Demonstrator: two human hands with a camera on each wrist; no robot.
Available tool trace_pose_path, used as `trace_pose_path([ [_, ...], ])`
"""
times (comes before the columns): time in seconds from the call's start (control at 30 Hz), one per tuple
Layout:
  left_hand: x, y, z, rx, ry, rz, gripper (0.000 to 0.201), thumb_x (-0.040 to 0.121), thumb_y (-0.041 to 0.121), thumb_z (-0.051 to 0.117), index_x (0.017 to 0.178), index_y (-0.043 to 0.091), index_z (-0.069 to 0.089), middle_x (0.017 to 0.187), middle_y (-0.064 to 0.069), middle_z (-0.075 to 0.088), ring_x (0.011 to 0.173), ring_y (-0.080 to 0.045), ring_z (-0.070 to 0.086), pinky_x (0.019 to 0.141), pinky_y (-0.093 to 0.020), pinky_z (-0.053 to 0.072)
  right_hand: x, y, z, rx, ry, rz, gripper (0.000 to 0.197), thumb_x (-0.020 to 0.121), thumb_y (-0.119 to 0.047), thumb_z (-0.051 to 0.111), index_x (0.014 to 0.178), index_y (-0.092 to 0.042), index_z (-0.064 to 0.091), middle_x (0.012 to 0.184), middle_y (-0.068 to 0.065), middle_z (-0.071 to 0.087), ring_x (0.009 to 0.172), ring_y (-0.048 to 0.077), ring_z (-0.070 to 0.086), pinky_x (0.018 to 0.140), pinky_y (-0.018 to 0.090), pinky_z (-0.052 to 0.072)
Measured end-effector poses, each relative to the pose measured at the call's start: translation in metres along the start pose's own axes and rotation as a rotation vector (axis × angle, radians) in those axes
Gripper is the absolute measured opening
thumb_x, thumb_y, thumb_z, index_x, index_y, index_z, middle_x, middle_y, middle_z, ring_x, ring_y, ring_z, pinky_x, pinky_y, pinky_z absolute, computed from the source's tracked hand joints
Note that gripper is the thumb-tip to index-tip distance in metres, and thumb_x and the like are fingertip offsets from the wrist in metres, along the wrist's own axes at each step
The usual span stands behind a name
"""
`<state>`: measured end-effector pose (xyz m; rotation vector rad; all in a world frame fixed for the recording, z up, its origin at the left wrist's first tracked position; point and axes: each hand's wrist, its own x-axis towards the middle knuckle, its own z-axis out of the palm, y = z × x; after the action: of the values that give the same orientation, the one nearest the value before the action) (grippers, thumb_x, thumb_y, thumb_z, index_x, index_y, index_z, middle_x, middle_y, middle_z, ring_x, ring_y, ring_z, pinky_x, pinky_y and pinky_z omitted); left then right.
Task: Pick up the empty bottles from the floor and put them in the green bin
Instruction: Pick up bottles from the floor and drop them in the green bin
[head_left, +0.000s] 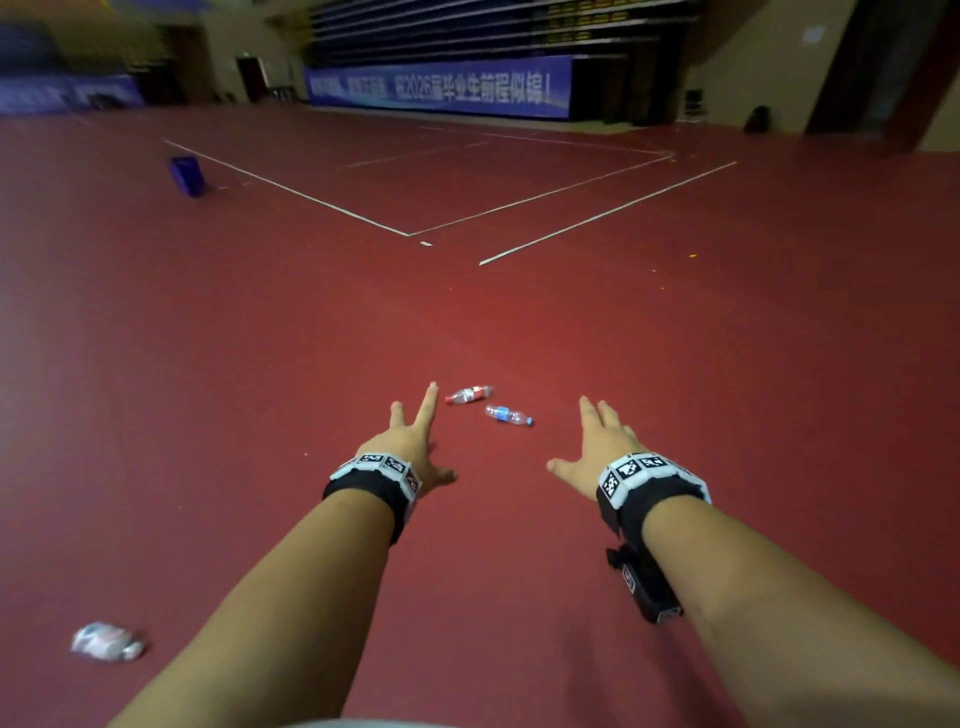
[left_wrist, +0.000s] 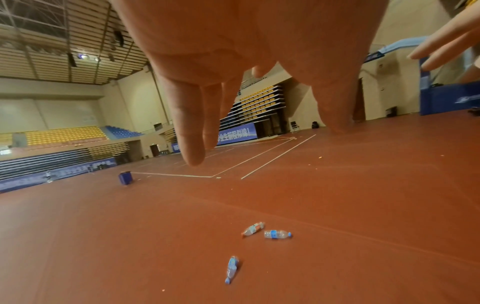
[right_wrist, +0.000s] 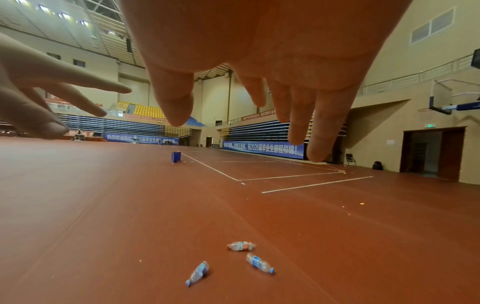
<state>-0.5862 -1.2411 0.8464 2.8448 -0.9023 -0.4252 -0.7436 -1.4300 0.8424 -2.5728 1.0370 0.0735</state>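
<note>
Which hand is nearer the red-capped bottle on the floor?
Left. The left hand reaches just left of the red-capped bottle, fingertip beside its cap in the head view; the right hand hovers farther right. Neither touches it.

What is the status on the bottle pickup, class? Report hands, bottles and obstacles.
Left hand and right hand open, nothing in grip. Three bottles on the floor: red-label bottle, blue-label bottle, third bottle. Only a blue bin visible. Nothing in the way.
</note>
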Motion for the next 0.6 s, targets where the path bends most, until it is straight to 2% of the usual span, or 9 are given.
trace_pose_path([
  [0.23,0.148,0.027,-0.014,-0.052,-0.039,-0.117,0.119,0.079,0.056,0.07,0.141,0.049,-0.031,0.163,-0.006,-0.005,0.12,-0.03,0.058,0.088,-0.042,0.054,0.183,0.017,-0.034,-0.054,-0.072,0.007,0.102,0.086,-0.053,0.065,0.157,-0.023,-0.003,0.164,0.002,-0.003,0.147,0.034,0.016,0.113,0.045,0.031],
  [0.37,0.232,0.02,-0.015,-0.065,-0.108,-0.172,0.118,0.08,0.054,0.07,0.141,0.048,-0.031,0.163,-0.006,-0.007,0.12,-0.03,0.058,0.088,-0.043,0.054,0.28,-0.015,-0.028,-0.062,-0.115,-0.063,0.101,0.087,-0.05,0.065,0.157,-0.022,-0.002,0.164,0.003,-0.002,0.146,0.034,0.017,0.112,0.044,0.032],
  [0.5,0.351,-0.005,-0.024,-0.063,-0.108,-0.188,0.115,0.081,0.058,0.066,0.141,0.049,-0.032,0.163,-0.005,-0.009,0.115,-0.03,0.06,0.084,-0.041,0.055,0.392,-0.054,-0.012,-0.084,-0.146,-0.101,0.099,0.087,-0.048,0.065,0.157,-0.023,-0.001,0.164,0.002,-0.003,0.146,0.033,0.017,0.112,0.045,0.032],
  [0.6,0.444,-0.025,-0.037,-0.058,-0.109,-0.178,0.115,0.082,0.053,0.068,0.14,0.05,-0.031,0.163,-0.005,-0.009,0.121,-0.033,0.057,0.086,-0.043,0.055,0.481,-0.078,-0.002,-0.105,-0.163,-0.087,0.102,0.085,-0.053,0.066,0.156,-0.023,-0.001,0.163,0.002,-0.002,0.146,0.033,0.018,0.112,0.046,0.032],
])
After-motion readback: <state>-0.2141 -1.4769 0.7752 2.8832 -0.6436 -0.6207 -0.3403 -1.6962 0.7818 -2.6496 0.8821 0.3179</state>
